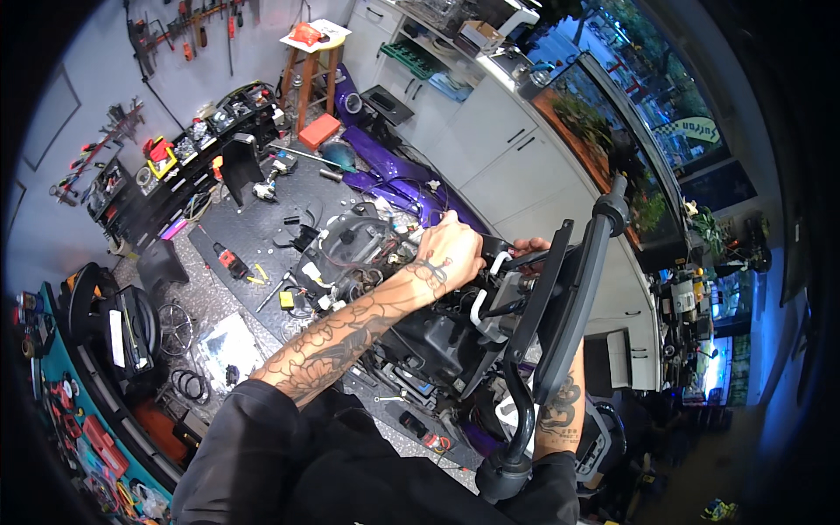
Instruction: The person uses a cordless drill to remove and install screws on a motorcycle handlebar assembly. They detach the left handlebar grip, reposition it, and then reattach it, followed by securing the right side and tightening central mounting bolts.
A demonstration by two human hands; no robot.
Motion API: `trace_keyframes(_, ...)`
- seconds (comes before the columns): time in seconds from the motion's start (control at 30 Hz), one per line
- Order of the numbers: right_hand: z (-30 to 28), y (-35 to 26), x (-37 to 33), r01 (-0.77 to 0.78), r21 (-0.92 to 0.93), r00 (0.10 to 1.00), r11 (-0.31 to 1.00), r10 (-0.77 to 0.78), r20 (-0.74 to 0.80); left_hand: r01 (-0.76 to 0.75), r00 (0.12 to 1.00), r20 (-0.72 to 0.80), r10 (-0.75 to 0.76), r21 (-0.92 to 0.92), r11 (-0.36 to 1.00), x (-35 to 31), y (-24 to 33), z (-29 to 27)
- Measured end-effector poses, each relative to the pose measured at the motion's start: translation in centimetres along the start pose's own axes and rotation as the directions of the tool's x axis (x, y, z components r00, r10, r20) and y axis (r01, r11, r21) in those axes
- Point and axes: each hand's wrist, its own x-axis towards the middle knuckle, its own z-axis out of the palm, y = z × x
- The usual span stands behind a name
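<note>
A partly stripped scooter-like vehicle with a black plastic body stands in front of me. Its black handlebar runs up the right side to a grip. My left hand is closed over the front of the vehicle, beside exposed wiring; what its fingers pinch is hidden. Behind the handlebar, the fingers of my right hand curl at a dark part near a white curved bracket. The bar covers much of that hand, so its hold cannot be made out.
Purple body panels lie beyond the vehicle, near grey cabinets. A red-and-black screwdriver-like tool and yellow-handled pliers rest on the dark mat at left. A wooden stool stands farther back. A wrench lies close to my legs.
</note>
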Motion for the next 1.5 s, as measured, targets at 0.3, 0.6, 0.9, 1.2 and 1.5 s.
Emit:
trace_keyframes(0.3, -2.4, 4.9, 0.8, 0.045, 0.432, 0.989, 0.901, -0.101, 0.106, 0.004, 0.985, -0.170, 0.002, 0.039, 0.999, -1.0, -0.9, 2.6)
trace_keyframes(0.6, -9.8, 8.7, 3.1, -0.059, 0.539, 0.894, 0.840, -0.196, 0.404, -0.430, 0.901, -0.063, 0.429, 0.001, 0.903, -2.0, -5.2, 3.5)
trace_keyframes(0.9, -7.6, 7.6, 1.9, -0.129, 0.596, 0.873, 0.792, -0.194, 0.447, -0.358, 0.933, 0.158, 0.323, 0.315, 0.879, -1.9, -3.3, 2.5)
trace_keyframes(1.2, -7.7, 7.1, 1.3, -0.058, 0.554, 0.921, 0.831, -0.170, 0.351, -0.449, 0.870, 0.366, 0.330, 0.313, 0.837, -0.2, -2.9, 1.4)
trace_keyframes(1.5, -6.8, 5.4, -2.5, 0.064, 0.386, 0.987, 0.920, -0.115, 0.110, -0.490, 0.829, 0.363, 0.425, 0.107, 0.865, -0.2, -3.4, 3.1)
